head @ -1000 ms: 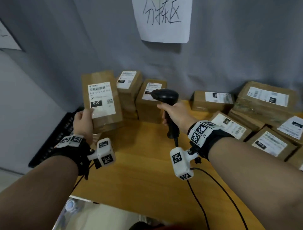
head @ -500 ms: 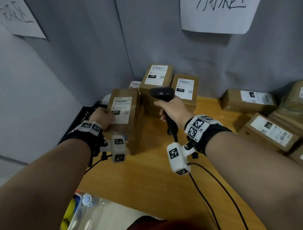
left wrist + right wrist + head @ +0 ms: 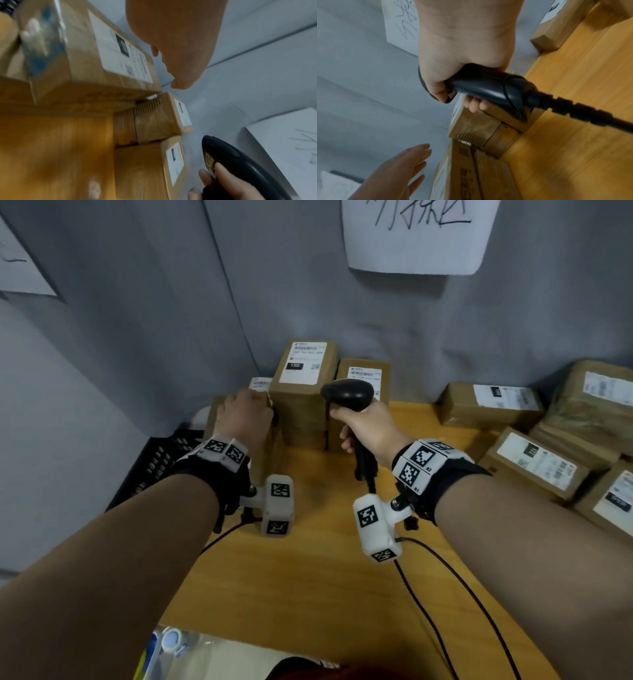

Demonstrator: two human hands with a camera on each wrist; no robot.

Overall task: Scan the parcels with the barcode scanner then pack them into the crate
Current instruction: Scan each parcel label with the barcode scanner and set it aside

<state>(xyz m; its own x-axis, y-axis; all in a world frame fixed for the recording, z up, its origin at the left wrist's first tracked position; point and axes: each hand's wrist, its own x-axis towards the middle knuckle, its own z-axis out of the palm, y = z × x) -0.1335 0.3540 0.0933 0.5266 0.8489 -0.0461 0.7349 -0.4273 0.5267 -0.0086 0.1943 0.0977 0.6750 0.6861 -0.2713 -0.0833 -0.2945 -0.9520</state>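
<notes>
My left hand (image 3: 245, 419) is flat with straight fingers just above a brown parcel (image 3: 82, 75) with a white label, which stands on the table's back left beside the black crate (image 3: 154, 463). In the left wrist and right wrist views a gap shows between the fingers (image 3: 419, 152) and the parcel (image 3: 464, 175). My right hand (image 3: 370, 426) grips the handle of the black barcode scanner (image 3: 347, 393), held upright in front of two stacked labelled parcels (image 3: 305, 392). The scanner's head (image 3: 231, 155) points away from me.
Several more labelled parcels (image 3: 537, 463) crowd the table's right side and the back by the grey wall. The scanner's cable (image 3: 428, 611) trails over the wooden table (image 3: 308, 577) toward me. A paper sign (image 3: 418, 234) hangs on the wall.
The left hand carried the parcel down and toward the stack, set it beside the crate and let go; its fingers are now straight. The right hand kept the scanner almost still.
</notes>
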